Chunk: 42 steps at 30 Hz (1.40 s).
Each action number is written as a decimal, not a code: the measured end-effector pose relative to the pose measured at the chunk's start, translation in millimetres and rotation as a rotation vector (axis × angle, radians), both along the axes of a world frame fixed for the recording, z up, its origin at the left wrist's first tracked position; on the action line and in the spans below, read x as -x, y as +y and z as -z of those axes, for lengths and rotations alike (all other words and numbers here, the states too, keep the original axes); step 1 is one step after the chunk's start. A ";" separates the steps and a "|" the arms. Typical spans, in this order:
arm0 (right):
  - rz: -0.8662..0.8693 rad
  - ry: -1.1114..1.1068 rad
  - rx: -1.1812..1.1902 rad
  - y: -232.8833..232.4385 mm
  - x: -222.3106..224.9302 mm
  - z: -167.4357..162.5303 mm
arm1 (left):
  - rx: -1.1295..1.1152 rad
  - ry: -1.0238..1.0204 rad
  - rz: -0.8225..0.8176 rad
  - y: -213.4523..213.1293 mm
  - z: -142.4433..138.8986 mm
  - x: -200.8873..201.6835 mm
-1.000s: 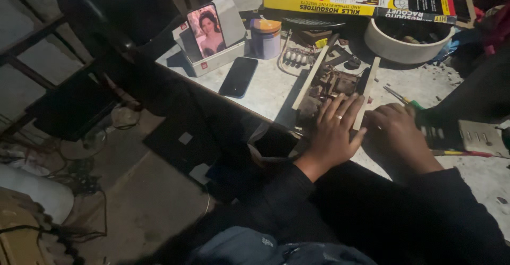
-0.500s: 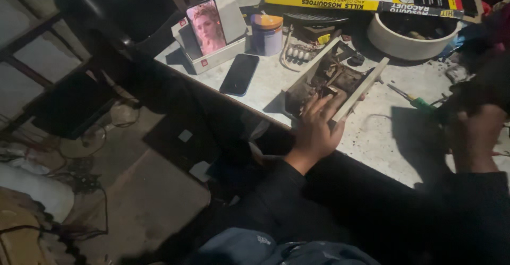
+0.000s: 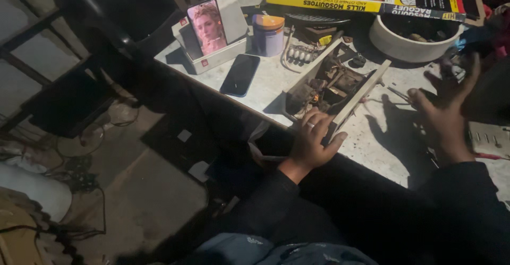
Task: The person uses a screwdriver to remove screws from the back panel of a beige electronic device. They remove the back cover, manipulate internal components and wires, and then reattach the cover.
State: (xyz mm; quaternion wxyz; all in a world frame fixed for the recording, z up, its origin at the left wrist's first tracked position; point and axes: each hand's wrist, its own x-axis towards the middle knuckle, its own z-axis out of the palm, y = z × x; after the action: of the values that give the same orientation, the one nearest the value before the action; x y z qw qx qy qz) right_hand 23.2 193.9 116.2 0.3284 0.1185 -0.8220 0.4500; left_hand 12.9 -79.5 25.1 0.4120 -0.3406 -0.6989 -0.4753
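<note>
Left hand (image 3: pixel 312 144) on metal chassis (image 3: pixel 330 87)

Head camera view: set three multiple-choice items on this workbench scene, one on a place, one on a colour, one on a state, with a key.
1. Where does the flat black phone lie?
A. on the pale tabletop, before the white box stand
B. in the white round bowl
C. on the floor

2. What colour is the small round jar's lid?
A. green
B. orange
C. black

3. What is the left hand doing?
A. hanging free
B. holding a cup
C. gripping the near end of the opened long device casing

Key: A, it rests flat beside the stand; B, the jar's top shows orange; C, its fingers wrap the casing's edge.
</note>
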 end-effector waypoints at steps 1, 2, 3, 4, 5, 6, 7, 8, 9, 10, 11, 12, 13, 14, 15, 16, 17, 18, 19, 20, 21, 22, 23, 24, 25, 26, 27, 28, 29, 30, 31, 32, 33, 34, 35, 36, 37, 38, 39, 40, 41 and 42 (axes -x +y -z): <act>0.007 0.028 -0.112 -1.8 0.4 -2.3 | 0.009 -0.035 0.008 0.1 2.6 -0.2; 0.012 0.057 -0.223 -2.8 1.1 -2.8 | 0.020 -0.069 0.015 -0.5 3.9 0.3; 0.004 -0.011 -0.113 -3.5 2.4 -1.2 | -0.002 -0.060 -0.001 -0.4 4.5 -0.3; -0.006 -0.079 -0.005 -3.8 5.2 1.6 | -0.023 -0.052 -0.017 -0.6 4.2 -1.4; -0.015 -0.147 0.103 -2.3 7.1 4.5 | -0.045 -0.042 -0.033 -1.4 2.9 -2.6; 0.005 -0.138 0.042 0.1 9.0 7.1 | -0.050 -0.079 -0.011 -2.5 0.6 -4.1; 0.024 -0.129 -0.020 2.6 11.9 9.8 | -0.055 -0.115 0.012 -3.6 -2.1 -5.1; 0.044 -0.121 -0.083 5.4 13.5 11.9 | -0.062 -0.151 0.035 -4.7 -5.4 -7.1; 0.050 -0.152 -0.143 7.5 16.1 13.5 | -0.057 -0.138 0.033 -6.0 -9.0 -8.8; 0.055 -0.182 -0.202 8.9 17.7 14.7 | -0.052 -0.125 0.031 -7.1 -12.8 -11.3; 0.060 -0.211 -0.262 9.2 19.3 15.6 | -0.048 -0.111 0.029 -8.8 -16.3 -13.1; 0.077 -0.278 -0.285 9.1 19.2 16.1 | -0.033 -0.140 0.046 -10.4 -19.5 -16.7; 0.093 -0.344 -0.309 7.1 18.9 17.2 | -0.017 -0.168 0.062 -13.1 -21.3 -21.0; 0.109 -0.411 -0.333 4.3 18.0 18.2 | -0.002 -0.197 0.079 -15.6 -22.8 -25.4; 0.099 -0.426 -0.377 1.7 16.3 18.6 | -0.021 -0.160 0.072 -17.3 -23.9 -29.1; 0.089 -0.442 -0.421 -0.9 14.3 18.6 | -0.039 -0.124 0.065 -19.1 -24.3 -32.8; 0.078 -0.459 -0.464 -3.6 12.6 18.5 | -0.055 -0.090 0.059 -21.3 -24.0 -36.0; 0.058 -0.438 -0.430 -5.7 11.8 17.5 | -0.050 -0.093 0.062 -23.7 -23.3 -38.3; 0.039 -0.416 -0.395 -6.9 11.7 15.7 | -0.046 -0.096 0.066 -25.8 -22.5 -40.0; 0.021 -0.393 -0.362 -7.7 12.0 13.6 | -0.043 -0.098 0.071 -27.4 -21.9 -40.7; -0.001 -0.275 -0.276 -7.5 12.8 10.9 | -0.033 -0.112 0.081 -29.6 -21.3 -41.2; -0.025 -0.158 -0.191 -5.8 13.1 7.5 | -0.024 -0.128 0.091 -32.3 -20.7 -42.2; -0.049 -0.040 -0.106 -4.7 13.6 5.3 | -0.015 -0.143 0.100 -34.4 -20.4 -43.3; -0.006 -0.102 -0.017 -3.8 13.6 3.8 | -0.016 -0.145 0.096 -36.1 -20.7 -44.8; 0.036 -0.164 0.073 -1.9 12.9 2.3 | -0.015 -0.145 0.093 -38.3 -21.4 -46.5; 0.079 -0.226 0.164 -0.3 12.1 1.4 | -0.013 -0.146 0.091 -40.5 -22.4 -48.3; 0.124 -0.262 0.087 1.2 10.2 1.7 | 0.003 -0.163 0.102 -43.1 -23.5 -50.6; 0.170 -0.299 0.009 2.7 8.0 2.7 | 0.017 -0.181 0.115 -46.1 -24.0 -54.0; 0.216 -0.338 -0.070 3.6 7.2 4.1 | 0.031 -0.201 0.127 -49.7 -24.2 -57.5; 0.132 -0.289 -0.012 4.2 7.4 6.2 | 0.030 -0.203 0.133 -54.6 -23.7 -60.8; 0.047 -0.241 0.045 4.5 9.3 8.4 | 0.027 -0.207 0.139 -60.0 -22.6 -64.5; -0.039 -0.192 0.102 5.0 12.2 10.9 | 0.026 -0.209 0.144 -64.1 -21.4 -67.1; -0.083 -0.179 0.051 6.5 15.4 13.0 | 0.045 -0.237 0.125 -65.6 -19.7 -70.2; -0.126 -0.166 0.000 8.4 19.0 15.4 | 0.065 -0.266 0.105 -66.6 -17.4 -74.0; -0.169 -0.151 -0.051 10.6 21.3 18.8 | 0.085 -0.293 0.087 -67.7 -15.4 -76.4; -0.057 -0.166 -0.157 12.7 22.6 22.7 | 0.100 -0.296 0.081 -68.6 -13.5 -77.7; 0.057 -0.181 -0.263 15.1 23.6 26.4 | 0.115 -0.300 0.077 -69.2 -11.8 -79.0; 0.172 -0.194 -0.369 17.5 24.2 28.9 | 0.129 -0.301 0.074 -69.6 -10.5 -80.3; 0.196 -0.239 -0.373 18.7 27.9 29.3 | 0.116 -0.289 0.068 -69.7 -9.6 -82.4; 0.219 -0.285 -0.376 18.5 32.8 27.9 | 0.103 -0.279 0.063 -70.0 -8.7 -85.0; 0.242 -0.331 -0.378 17.1 37.3 24.2 | 0.090 -0.269 0.058 -70.6 -8.4 -87.9; 0.265 -0.194 -0.510 15.0 46.7 14.5 | 0.095 -0.299 0.077 -71.7 -8.4 -91.1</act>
State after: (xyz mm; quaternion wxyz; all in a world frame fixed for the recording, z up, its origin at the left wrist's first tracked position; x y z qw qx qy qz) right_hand -23.5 208.9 101.6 0.2636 0.0455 -0.9444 0.1914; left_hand 104.0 -151.2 33.5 0.2682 -0.3117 -0.7604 -0.5026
